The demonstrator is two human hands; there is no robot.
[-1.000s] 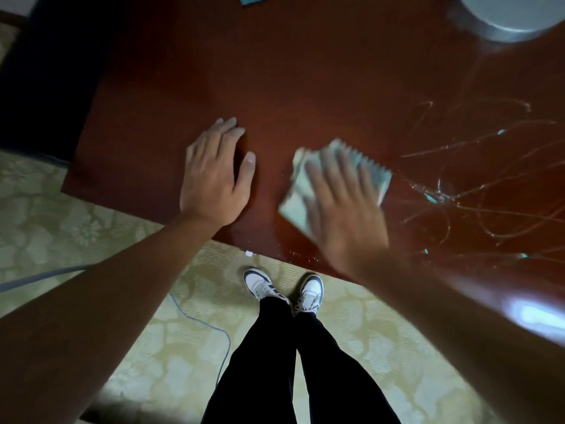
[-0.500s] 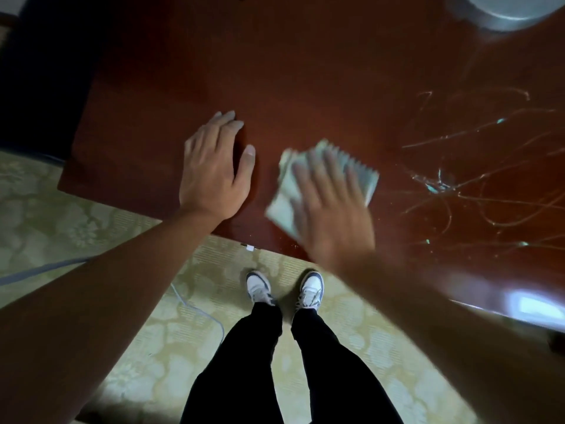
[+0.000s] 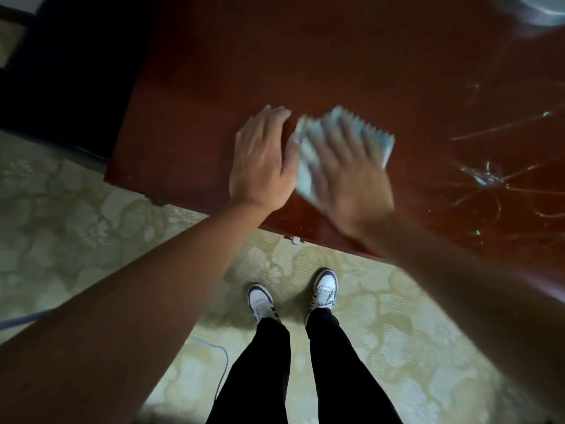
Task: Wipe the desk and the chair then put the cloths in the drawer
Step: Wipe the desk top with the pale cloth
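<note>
Head view: my right hand [image 3: 351, 175] lies flat, fingers spread, pressing cloth [image 3: 374, 137] on desk [image 3: 305, 65] near its front edge. Left hand [image 3: 263, 160] rests flat, open, just beside cloth.

The surface [image 3: 336, 62] is glossy reddish-brown, with pale streaks at the right. The cloth [image 3: 376, 139] is pale blue-green with a zigzag edge. The floor [image 3: 76, 215] shows a cream and olive floral pattern. Trousers [image 3: 260, 371] are black; shoes [image 3: 325, 289] white with dark trim.
</note>
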